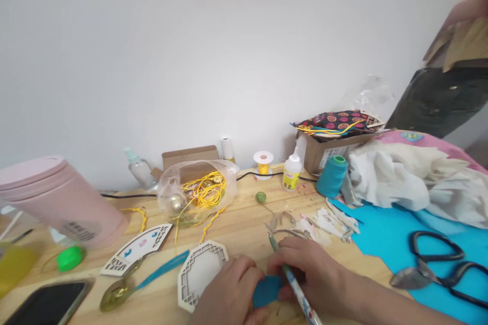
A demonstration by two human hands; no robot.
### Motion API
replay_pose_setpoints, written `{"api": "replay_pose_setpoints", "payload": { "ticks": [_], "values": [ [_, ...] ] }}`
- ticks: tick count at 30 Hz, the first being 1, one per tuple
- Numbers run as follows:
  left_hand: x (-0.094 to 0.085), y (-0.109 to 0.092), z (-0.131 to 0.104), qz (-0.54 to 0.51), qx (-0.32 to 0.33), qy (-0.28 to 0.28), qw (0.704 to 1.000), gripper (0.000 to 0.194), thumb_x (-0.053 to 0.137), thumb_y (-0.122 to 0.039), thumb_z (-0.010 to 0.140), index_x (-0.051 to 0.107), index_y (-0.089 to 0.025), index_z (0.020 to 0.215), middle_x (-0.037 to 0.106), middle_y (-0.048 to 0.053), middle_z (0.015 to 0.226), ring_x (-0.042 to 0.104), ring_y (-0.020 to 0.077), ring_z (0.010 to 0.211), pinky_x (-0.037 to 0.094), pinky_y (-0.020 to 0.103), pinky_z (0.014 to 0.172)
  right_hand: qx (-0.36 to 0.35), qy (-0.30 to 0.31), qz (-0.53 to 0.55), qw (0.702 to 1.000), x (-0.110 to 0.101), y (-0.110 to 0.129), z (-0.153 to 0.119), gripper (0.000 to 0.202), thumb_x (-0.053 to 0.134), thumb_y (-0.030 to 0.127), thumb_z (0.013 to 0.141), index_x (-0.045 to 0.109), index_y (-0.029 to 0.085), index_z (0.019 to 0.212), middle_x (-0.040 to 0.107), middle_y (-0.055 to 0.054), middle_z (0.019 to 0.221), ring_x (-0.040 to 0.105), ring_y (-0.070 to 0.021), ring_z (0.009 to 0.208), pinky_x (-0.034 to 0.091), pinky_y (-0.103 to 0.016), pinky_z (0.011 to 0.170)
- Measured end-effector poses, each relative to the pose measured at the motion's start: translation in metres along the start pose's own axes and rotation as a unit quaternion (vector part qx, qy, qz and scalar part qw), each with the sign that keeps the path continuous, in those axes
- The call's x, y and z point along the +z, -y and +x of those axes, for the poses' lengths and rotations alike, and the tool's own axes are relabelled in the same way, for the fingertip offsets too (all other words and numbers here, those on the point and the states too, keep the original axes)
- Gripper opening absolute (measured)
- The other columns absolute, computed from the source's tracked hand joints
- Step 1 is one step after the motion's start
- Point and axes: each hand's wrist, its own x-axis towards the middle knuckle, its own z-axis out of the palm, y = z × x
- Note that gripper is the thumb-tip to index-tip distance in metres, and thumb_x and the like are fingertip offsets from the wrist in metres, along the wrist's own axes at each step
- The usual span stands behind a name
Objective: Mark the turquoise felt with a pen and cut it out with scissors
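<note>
At the bottom middle, my right hand (310,271) is closed round a slim pen (299,294) with a patterned barrel, its greenish end pointing away from me. A small blue piece (267,290), perhaps cloth or paper, lies between my two hands. My left hand (231,292) has its fingers bent onto the left edge of that piece; part of it is hidden. Beside the left hand rests an octagonal white lattice frame (190,279) with a yellow cord. Past the right hand are cream and white scraps (312,226) and a small green ball (261,197).
Black-handled scissors (423,266) lie on a blue sheet (375,236) at right. Behind stand a teal thread cone (331,177), a glue bottle (292,173) and a cardboard box (320,152). Leftward are a bag of yellow cord (206,190), a pink tumbler (68,203) and a phone (49,304).
</note>
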Motion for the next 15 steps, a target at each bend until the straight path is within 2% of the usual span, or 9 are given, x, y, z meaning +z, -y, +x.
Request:
{"api": "replay_pose_setpoints", "payload": {
  "ticks": [2,4,6,8,12,15],
  "values": [
    [0.0022,0.0017,0.001,0.009,-0.001,-0.028,1.0,0.025,0.058,-0.012,0.07,0.061,-0.017,0.095,0.062,0.007,0.096,0.056,0.0218,0.091,0.045,0.033,0.08,0.001,-0.016,0.045,0.999,0.0006,0.0002,-0.0003,0.024,0.074,0.005,0.055,0.066,0.016,0.076,0.057,0.002,0.06,0.048,-0.0119,0.054,0.034,-0.02,0.051],
    [0.0045,0.0038,0.0016,0.023,0.01,-0.052,0.998,0.018,0.057,-0.013,0.073,0.061,-0.017,0.09,0.064,0.006,0.09,0.058,0.0206,0.085,0.046,0.031,0.075,0.034,-0.025,0.099,0.994,0.0014,0.0002,-0.001,0.021,0.071,0.002,0.057,0.066,0.015,0.073,0.057,0.003,0.059,0.047,-0.0101,0.05,0.034,-0.018,0.048],
    [0.0064,0.0053,0.0019,0.042,0.028,-0.068,0.996,0.009,0.055,-0.016,0.077,0.063,-0.016,0.082,0.065,0.005,0.08,0.06,0.0188,0.076,0.048,0.027,0.068,0.075,-0.031,0.147,0.986,0.0025,0.0002,-0.002,0.018,0.068,0.003,0.058,0.066,0.015,0.071,0.057,0.003,0.059,0.047,-0.0094,0.049,0.034,-0.017,0.045],
    [0.0075,0.0056,0.0024,0.064,0.042,-0.079,0.994,0.013,0.053,-0.018,0.08,0.064,-0.016,0.073,0.066,0.003,0.071,0.061,0.0174,0.068,0.047,0.024,0.06,0.091,-0.037,0.174,0.98,0.0039,0.0007,-0.0031,0.014,0.067,0.007,0.059,0.066,0.015,0.07,0.056,0.002,0.058,0.046,-0.0097,0.048,0.034,-0.017,0.043],
    [0.0074,0.0034,0.0039,0.067,0.067,-0.078,0.992,0.019,0.049,-0.017,0.082,0.067,-0.019,0.075,0.071,0.001,0.072,0.065,0.0156,0.067,0.047,0.019,0.059,0.033,-0.064,0.144,0.987,0.0051,0.005,-0.0045,0.007,0.064,0.017,0.066,0.067,0.015,0.071,0.057,0.001,0.056,0.047,-0.0106,0.047,0.035,-0.018,0.044],
    [0.0048,0.0002,0.0045,0.062,0.076,-0.055,0.994,0.026,0.043,-0.016,0.084,0.066,-0.019,0.073,0.071,-0.001,0.069,0.065,0.0139,0.064,0.046,0.016,0.058,-0.034,-0.097,0.085,0.991,0.0029,0.0099,-0.0041,0.011,0.056,0.014,0.069,0.066,0.016,0.067,0.056,0.002,0.052,0.047,-0.01,0.046,0.034,-0.019,0.045]
  ]
}}
